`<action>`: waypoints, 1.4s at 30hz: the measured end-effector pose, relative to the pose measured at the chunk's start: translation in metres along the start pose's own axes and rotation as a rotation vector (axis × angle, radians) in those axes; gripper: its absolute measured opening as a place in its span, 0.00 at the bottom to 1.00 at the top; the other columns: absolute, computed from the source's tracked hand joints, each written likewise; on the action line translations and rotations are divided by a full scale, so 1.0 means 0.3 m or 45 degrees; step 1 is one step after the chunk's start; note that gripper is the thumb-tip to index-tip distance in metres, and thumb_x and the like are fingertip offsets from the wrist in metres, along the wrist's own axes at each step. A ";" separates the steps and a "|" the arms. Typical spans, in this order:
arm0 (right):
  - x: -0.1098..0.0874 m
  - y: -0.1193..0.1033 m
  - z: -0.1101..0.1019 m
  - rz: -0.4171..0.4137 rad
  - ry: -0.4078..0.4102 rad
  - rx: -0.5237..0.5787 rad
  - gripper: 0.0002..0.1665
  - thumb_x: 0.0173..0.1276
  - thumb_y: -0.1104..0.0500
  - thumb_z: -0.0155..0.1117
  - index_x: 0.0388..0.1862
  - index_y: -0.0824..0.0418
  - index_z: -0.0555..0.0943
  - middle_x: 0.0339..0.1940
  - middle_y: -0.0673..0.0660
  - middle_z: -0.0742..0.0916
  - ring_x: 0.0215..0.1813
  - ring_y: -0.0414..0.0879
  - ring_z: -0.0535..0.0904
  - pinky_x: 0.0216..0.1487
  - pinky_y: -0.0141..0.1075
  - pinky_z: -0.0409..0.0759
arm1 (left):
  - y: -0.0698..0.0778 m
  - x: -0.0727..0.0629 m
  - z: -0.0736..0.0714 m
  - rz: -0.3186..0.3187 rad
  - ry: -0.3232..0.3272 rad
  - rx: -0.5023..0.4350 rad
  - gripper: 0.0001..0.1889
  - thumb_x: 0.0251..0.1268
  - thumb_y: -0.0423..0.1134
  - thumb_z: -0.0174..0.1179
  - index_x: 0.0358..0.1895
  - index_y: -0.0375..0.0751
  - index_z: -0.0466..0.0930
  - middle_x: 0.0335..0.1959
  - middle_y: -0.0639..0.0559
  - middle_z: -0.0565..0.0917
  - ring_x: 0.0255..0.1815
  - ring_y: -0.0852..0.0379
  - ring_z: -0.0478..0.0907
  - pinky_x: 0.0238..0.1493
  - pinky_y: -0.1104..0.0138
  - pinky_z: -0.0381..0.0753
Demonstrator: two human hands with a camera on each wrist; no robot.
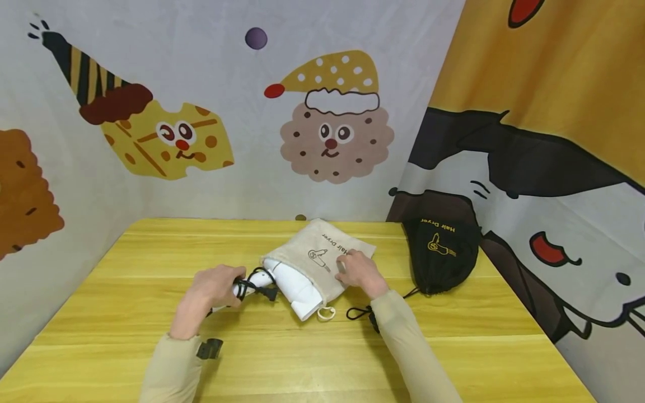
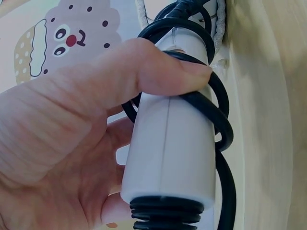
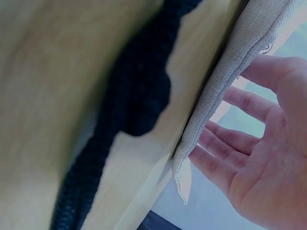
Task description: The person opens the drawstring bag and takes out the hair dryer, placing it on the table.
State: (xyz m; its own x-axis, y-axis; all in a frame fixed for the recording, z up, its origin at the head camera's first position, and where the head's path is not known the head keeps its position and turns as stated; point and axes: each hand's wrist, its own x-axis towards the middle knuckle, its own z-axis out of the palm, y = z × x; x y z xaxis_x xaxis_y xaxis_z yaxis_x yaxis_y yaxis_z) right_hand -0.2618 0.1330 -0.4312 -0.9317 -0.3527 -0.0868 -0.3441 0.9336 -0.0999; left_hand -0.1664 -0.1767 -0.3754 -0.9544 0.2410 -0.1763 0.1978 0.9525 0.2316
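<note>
A white hair dryer (image 1: 294,284) lies on the table, its body partly inside a beige drawstring bag (image 1: 292,246) printed "Hair Dryer". My left hand (image 1: 215,286) grips its handle (image 2: 165,158); in the left wrist view the thumb lies across the handle and over a black cord (image 2: 221,124) wound around it. A black plug (image 1: 270,293) sticks out beside the bag's mouth. My right hand (image 1: 360,273) rests on the bag's right side; in the right wrist view its extended fingers (image 3: 223,155) touch the fabric. The part of the dryer inside the bag is hidden.
A black drawstring bag (image 1: 443,263), also printed "Hair Dryer", lies at the table's right side against a patterned curtain. Its black cord (image 1: 356,313) runs toward my right forearm. The wooden table (image 1: 302,364) meets a cartoon-patterned wall cloth (image 1: 211,196) at the back.
</note>
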 end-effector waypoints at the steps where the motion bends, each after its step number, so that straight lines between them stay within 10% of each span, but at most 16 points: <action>1: 0.001 0.001 0.000 -0.005 0.000 -0.003 0.28 0.59 0.49 0.68 0.57 0.58 0.79 0.56 0.62 0.80 0.56 0.55 0.77 0.55 0.48 0.79 | -0.001 0.000 0.000 -0.001 0.000 0.000 0.22 0.43 0.42 0.74 0.44 0.48 0.76 0.34 0.52 0.83 0.29 0.57 0.73 0.26 0.63 0.72; 23: 0.006 0.019 -0.008 0.018 -0.088 0.059 0.35 0.62 0.39 0.63 0.63 0.55 0.74 0.69 0.66 0.70 0.68 0.62 0.68 0.60 0.59 0.73 | -0.023 -0.020 -0.003 0.061 0.000 -0.038 0.21 0.40 0.38 0.75 0.40 0.49 0.77 0.34 0.54 0.81 0.31 0.58 0.72 0.28 0.63 0.73; 42: 0.010 0.026 -0.007 0.076 -0.101 0.042 0.40 0.59 0.35 0.63 0.66 0.54 0.71 0.70 0.66 0.69 0.67 0.62 0.69 0.56 0.59 0.76 | -0.095 -0.079 -0.029 0.201 -0.185 -0.471 0.21 0.40 0.35 0.73 0.41 0.48 0.77 0.38 0.52 0.80 0.33 0.57 0.73 0.29 0.67 0.73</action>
State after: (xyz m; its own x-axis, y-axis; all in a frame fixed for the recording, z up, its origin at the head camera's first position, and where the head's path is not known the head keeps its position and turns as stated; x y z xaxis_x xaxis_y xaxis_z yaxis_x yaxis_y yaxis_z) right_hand -0.2676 0.1394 -0.4303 -0.9377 -0.3020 -0.1716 -0.2834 0.9508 -0.1250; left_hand -0.1513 -0.2111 -0.3694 -0.8720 0.4278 -0.2378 0.2204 0.7770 0.5896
